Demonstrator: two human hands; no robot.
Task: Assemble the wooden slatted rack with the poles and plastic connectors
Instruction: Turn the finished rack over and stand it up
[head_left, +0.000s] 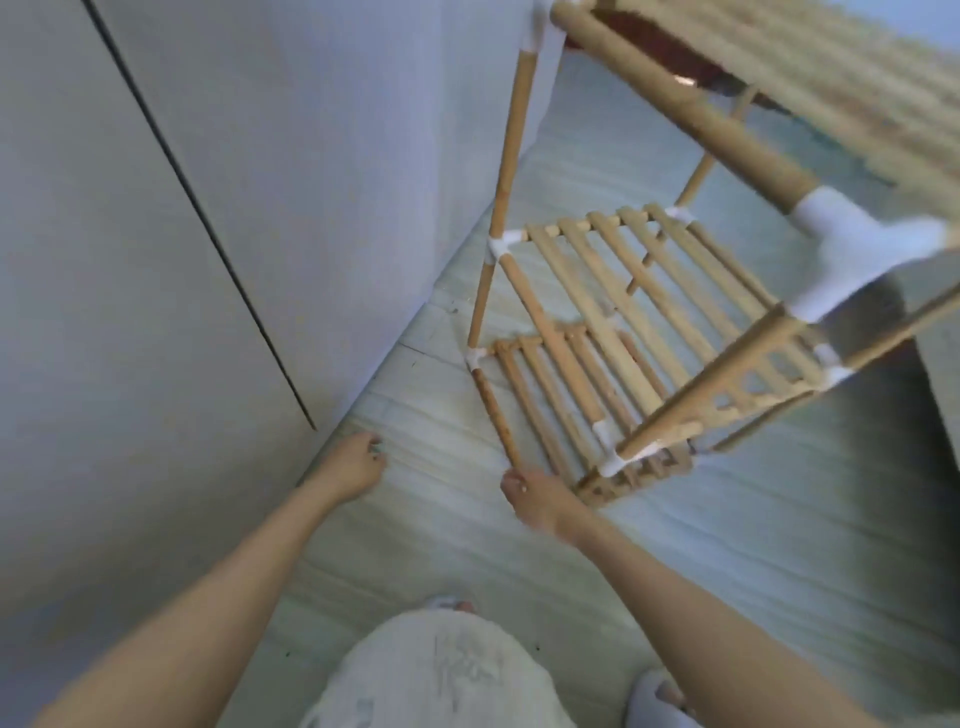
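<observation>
- Wooden slatted rack (639, 322): three tiers, standing on the pale floor (727, 545) beside the wall (234, 182).
- White plastic connector (857, 249): joins poles at the near top corner.
- Right hand (535, 501): at the bottom tier's corner pole; grip unclear.
- Left hand (353, 465): apart, fingers loosely curled, holding nothing.

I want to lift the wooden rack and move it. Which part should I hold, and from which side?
Grip the thick top side pole, between its two white connectors, coming from above on the near side. It is round, bare and closest to you, so fingers can wrap it. The slats look thinner, and the low front pole by the right hand would probably tip the tall rack.
</observation>
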